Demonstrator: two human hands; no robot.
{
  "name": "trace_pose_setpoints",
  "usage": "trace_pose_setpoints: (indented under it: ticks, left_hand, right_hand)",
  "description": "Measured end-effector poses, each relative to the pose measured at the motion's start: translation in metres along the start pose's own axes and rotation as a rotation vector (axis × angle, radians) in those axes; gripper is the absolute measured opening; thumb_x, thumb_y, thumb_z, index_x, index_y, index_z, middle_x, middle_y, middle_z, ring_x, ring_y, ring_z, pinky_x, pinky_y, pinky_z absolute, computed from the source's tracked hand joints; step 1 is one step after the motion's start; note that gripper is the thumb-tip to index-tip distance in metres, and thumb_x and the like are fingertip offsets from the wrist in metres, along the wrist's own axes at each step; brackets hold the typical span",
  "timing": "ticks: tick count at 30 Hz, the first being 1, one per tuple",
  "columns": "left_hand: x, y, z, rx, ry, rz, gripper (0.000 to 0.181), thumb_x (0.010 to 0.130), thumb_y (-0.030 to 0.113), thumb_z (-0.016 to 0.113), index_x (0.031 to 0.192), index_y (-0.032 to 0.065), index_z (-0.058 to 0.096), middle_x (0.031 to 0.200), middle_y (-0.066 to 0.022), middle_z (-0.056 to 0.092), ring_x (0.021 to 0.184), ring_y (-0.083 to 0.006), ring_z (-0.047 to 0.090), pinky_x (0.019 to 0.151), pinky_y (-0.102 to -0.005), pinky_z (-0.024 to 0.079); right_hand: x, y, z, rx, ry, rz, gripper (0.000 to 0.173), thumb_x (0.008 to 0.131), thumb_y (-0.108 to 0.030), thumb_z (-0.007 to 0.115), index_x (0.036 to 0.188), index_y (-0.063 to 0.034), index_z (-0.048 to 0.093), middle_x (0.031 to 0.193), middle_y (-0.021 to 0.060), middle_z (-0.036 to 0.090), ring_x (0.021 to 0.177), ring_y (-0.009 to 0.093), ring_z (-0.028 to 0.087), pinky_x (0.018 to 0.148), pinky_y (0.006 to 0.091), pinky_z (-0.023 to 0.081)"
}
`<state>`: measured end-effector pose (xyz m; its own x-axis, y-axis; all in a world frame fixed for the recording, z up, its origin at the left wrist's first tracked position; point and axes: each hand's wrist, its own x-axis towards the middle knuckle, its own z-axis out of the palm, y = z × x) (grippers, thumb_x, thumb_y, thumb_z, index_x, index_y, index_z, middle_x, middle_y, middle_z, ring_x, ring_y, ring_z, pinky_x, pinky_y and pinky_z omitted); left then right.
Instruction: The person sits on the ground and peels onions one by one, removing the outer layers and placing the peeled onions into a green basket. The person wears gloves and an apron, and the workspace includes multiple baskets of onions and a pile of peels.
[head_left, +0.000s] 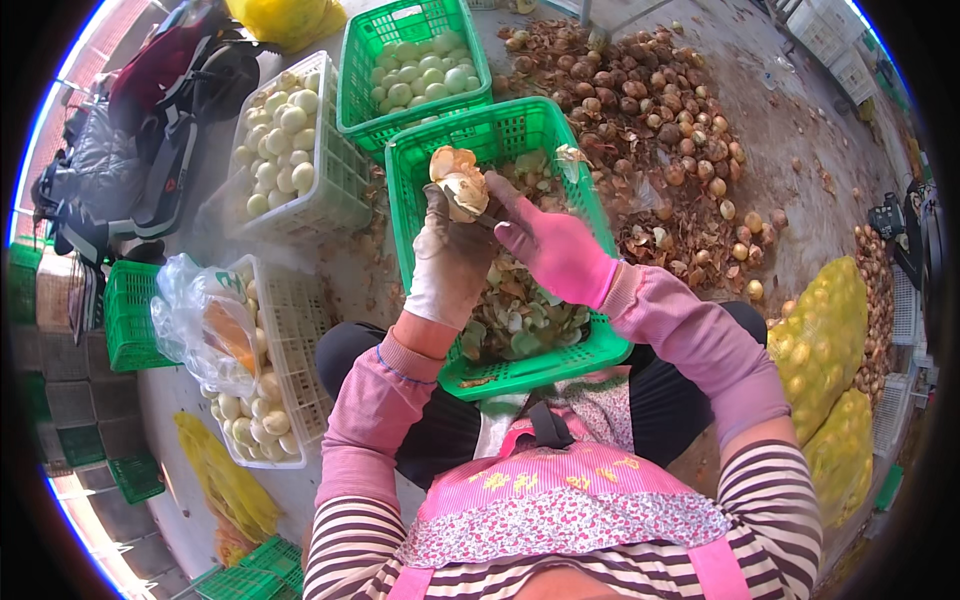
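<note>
My left hand (455, 259), in a soiled white glove, grips a partly peeled onion (463, 193) whose loose papery skin stands up at the top. My right hand (555, 247), in a pink glove, closes around a small knife (486, 220); only part of its dark blade shows, against the onion's lower side. The fingertips of the right hand are close beside the onion. Both hands are above a green plastic crate (551, 366) that holds onion skins and trimmings (525, 315).
Behind stands another green crate (351, 82) of peeled onions. White crates (330, 176) of peeled onions are at left, one under a plastic bag (206, 322). Unpeeled onions (637, 90) lie heaped at upper right. Yellow mesh sacks (821, 345) stand right, a scooter (150, 142) upper left.
</note>
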<state>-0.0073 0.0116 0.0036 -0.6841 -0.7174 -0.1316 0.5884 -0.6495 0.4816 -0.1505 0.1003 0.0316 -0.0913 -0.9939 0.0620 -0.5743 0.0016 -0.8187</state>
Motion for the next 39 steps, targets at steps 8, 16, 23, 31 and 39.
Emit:
trace_pose_setpoints:
  ticks: [8,16,23,31,39]
  left_hand:
    - [-0.007,0.001,-0.002,0.024,0.018,0.002,0.055,0.104,0.049,0.043,0.143,0.0103,0.043,0.135,-0.0085,0.054,0.125,-0.0247,0.051,0.109,-0.0447,0.039]
    - [-0.004,0.003,0.008,-0.001,-0.014,0.034,0.057,0.102,0.046,0.05,0.144,0.007,0.042,0.137,-0.0118,0.053,0.128,-0.0293,0.052,0.113,-0.0496,0.038]
    - [-0.012,0.023,0.014,0.043,-0.211,-0.194,0.063,0.103,0.044,0.049,0.145,-0.0024,0.038,0.14,-0.0199,0.054,0.131,-0.0345,0.052,0.104,-0.0519,0.047]
    - [-0.014,0.017,0.011,0.586,0.091,-0.147,0.056,0.092,0.032,0.073,0.135,0.0062,0.048,0.111,-0.0058,0.062,0.083,-0.016,0.065,0.063,-0.028,0.055]
    - [-0.025,0.014,0.024,0.734,0.023,-0.218,0.065,0.083,0.029,0.077,0.136,0.007,0.047,0.097,-0.0033,0.065,0.073,-0.0116,0.063,0.056,-0.0233,0.048]
  right_hand:
    - [0.007,-0.001,0.008,-0.144,0.099,-0.128,0.056,0.098,-0.027,0.061,0.15,-0.0225,0.042,0.096,0.0249,0.067,0.086,0.043,0.067,0.072,0.0467,0.055]
    - [0.028,0.041,0.026,0.243,0.291,-0.228,0.046,0.101,-0.03,0.057,0.144,-0.014,0.05,0.078,0.0113,0.067,0.065,0.026,0.067,0.057,0.0355,0.051]
    - [0.029,0.033,-0.04,0.733,-0.126,0.333,0.048,0.105,-0.038,0.051,0.144,-0.0092,0.05,0.063,-0.0041,0.049,0.045,0.005,0.04,0.04,0.0214,0.031]
    - [0.002,0.009,-0.066,0.08,0.185,0.097,0.03,0.095,-0.021,0.064,0.121,-0.0081,0.061,0.097,0.0206,0.069,0.091,0.033,0.069,0.083,0.0375,0.054]
    - [-0.025,0.026,-0.016,-0.282,0.107,-0.094,0.018,0.091,-0.014,0.064,0.108,-0.0079,0.062,0.076,0.0207,0.063,0.073,0.041,0.065,0.062,0.045,0.052]
